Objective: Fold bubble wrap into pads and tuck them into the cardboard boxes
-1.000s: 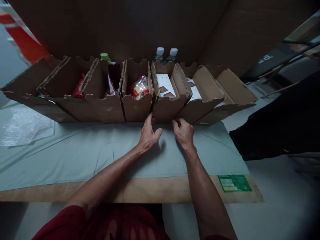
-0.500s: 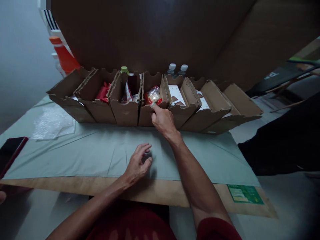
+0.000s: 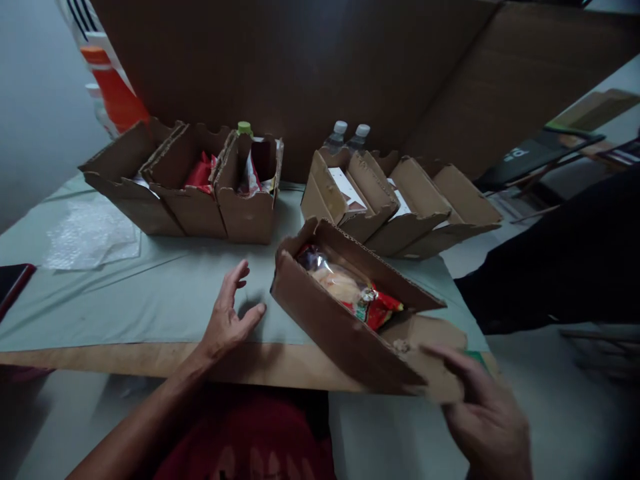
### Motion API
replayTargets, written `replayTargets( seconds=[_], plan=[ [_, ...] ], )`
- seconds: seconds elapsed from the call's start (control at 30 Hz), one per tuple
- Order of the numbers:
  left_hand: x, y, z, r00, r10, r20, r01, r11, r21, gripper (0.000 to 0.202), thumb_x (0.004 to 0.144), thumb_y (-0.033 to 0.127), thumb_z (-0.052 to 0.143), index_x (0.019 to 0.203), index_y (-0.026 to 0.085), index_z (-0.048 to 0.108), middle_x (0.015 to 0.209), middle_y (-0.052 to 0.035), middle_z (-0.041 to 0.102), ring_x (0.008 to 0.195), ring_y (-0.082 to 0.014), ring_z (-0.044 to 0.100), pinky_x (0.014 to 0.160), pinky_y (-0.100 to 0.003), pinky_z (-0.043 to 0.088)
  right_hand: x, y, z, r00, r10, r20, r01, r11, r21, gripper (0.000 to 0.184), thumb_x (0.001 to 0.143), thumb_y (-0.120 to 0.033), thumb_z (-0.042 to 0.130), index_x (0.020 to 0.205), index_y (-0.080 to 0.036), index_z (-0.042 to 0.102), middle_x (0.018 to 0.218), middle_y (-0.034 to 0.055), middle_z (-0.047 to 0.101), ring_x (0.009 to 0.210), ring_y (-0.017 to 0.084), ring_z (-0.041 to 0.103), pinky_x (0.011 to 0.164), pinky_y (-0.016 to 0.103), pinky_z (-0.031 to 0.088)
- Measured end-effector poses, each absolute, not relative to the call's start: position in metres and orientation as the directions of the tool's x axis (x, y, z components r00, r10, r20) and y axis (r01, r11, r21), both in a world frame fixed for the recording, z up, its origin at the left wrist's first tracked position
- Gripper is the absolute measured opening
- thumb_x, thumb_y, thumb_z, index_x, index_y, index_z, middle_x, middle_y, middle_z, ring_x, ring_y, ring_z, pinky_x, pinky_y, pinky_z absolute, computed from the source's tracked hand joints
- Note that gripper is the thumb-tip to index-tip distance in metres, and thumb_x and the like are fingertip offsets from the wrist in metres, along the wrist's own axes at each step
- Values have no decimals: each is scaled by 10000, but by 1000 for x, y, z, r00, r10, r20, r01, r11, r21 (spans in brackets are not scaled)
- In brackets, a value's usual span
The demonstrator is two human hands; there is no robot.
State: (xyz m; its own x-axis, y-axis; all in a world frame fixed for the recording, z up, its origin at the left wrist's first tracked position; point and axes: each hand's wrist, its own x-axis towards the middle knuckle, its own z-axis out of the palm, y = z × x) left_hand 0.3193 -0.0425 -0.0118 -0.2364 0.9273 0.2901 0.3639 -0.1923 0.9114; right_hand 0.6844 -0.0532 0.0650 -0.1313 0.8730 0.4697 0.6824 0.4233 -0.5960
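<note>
An open-topped cardboard box [image 3: 345, 337] lies slantwise across the front of the table, turned away from the row. Inside it is a clear and red snack packet [image 3: 345, 283] with something pale in it. My right hand [image 3: 487, 407], smeared a little by motion, grips the box's near right end, where a cardboard flap [image 3: 435, 340] folds outward. To the left of the box, just above the cloth, my left hand [image 3: 231, 317] is open, its thumb and fingers apart, touching nothing.
Three cardboard boxes [image 3: 247, 217] stand left of a gap, one holding a red packet [image 3: 201, 172]. More boxes [image 3: 380, 223] stand right of it. Behind are capped bottles [image 3: 336, 135] and an orange bottle [image 3: 115, 90]. Bubble wrap [image 3: 93, 233] and a phone [image 3: 13, 283] lie left.
My right hand has pulled the middle box out of the row, towards me and right, turning it slantwise. A gap shows where it stood. My left hand has moved left, its fingers spread wider.
</note>
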Motion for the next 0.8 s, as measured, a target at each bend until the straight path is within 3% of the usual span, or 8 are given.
replayTargets(
  seconds=[0.07, 0.1, 0.17, 0.3, 0.5, 0.7, 0.77, 0.8],
  plan=[
    [327, -36, -12, -134, 951, 279, 329, -222, 918, 847, 850, 365, 695, 1589, 283, 289, 1615, -143, 391, 1445, -347, 433, 1173, -575, 380, 708, -66, 47, 190, 897, 400, 590, 221, -777, 563, 878, -279, 662, 1433, -259, 565, 1210, 106, 747, 1020, 264, 745, 848, 389, 607],
    [332, -32, -13, -89, 959, 269, 310, -230, 923, 871, 842, 375, 705, 1595, 274, 278, 1626, -146, 378, 1459, -354, 417, 1188, -581, 358, 717, -71, 38, 244, 913, 326, 525, 159, -836, 664, 879, -335, 679, 1507, -248, 484, 1292, 135, 712, 1092, 287, 727, 873, 411, 607],
    [344, -27, -13, -6, 970, 243, 265, -233, 936, 855, 827, 375, 715, 1576, 241, 324, 1609, -153, 409, 1456, -357, 425, 1200, -561, 351, 723, -79, 18, 169, 967, 190, 473, 89, -876, 757, 845, -446, 720, 1524, -229, 464, 1356, 164, 675, 1173, 327, 695, 888, 433, 610],
    [356, -22, -17, -14, 980, 198, 248, -188, 950, 630, 832, 331, 689, 1420, 183, 518, 1439, -137, 587, 1354, -319, 539, 1164, -471, 415, 692, -77, -13, 28, 993, 117, 576, 79, -813, 630, 778, -579, 737, 1274, -195, 673, 1171, 153, 757, 1121, 364, 707, 956, 493, 584],
    [306, -30, -27, -300, 947, 115, 217, -50, 975, 588, 787, 360, 707, 1325, 168, 570, 1323, -112, 658, 1258, -298, 597, 1110, -418, 449, 642, -33, 9, -380, 915, 137, 551, 342, -761, 472, 884, -395, 647, 1325, -228, 662, 1206, 115, 749, 1096, 306, 723, 956, 449, 600],
    [285, -43, -39, -310, 945, 103, 208, -38, 977, 652, 802, 413, 724, 1375, 178, 523, 1367, -129, 626, 1289, -308, 578, 1103, -417, 448, 632, 72, 118, -465, 698, 545, 589, 703, -398, 345, 950, -201, 583, 1255, -322, 690, 1237, 32, 738, 1133, 231, 694, 1021, 435, 538],
    [291, -43, -45, -325, 939, 113, 231, -37, 972, 676, 804, 411, 723, 1397, 178, 497, 1373, -136, 618, 1291, -315, 575, 1104, -438, 448, 598, 122, 148, -645, 561, 519, 555, 810, -187, 294, 981, -212, 520, 1190, -276, 717, 1258, 50, 733, 1220, 248, 645, 1052, 477, 490],
    [294, -42, -48, -329, 937, 117, 246, -35, 969, 664, 812, 408, 717, 1394, 178, 497, 1374, -138, 616, 1293, -319, 573, 1106, -449, 446, 575, 146, 156, -753, 509, 417, 528, 846, -80, 287, 975, -211, 515, 1161, -253, 730, 1269, 54, 733, 1268, 271, 611, 1046, 500, 469]
  ],
)
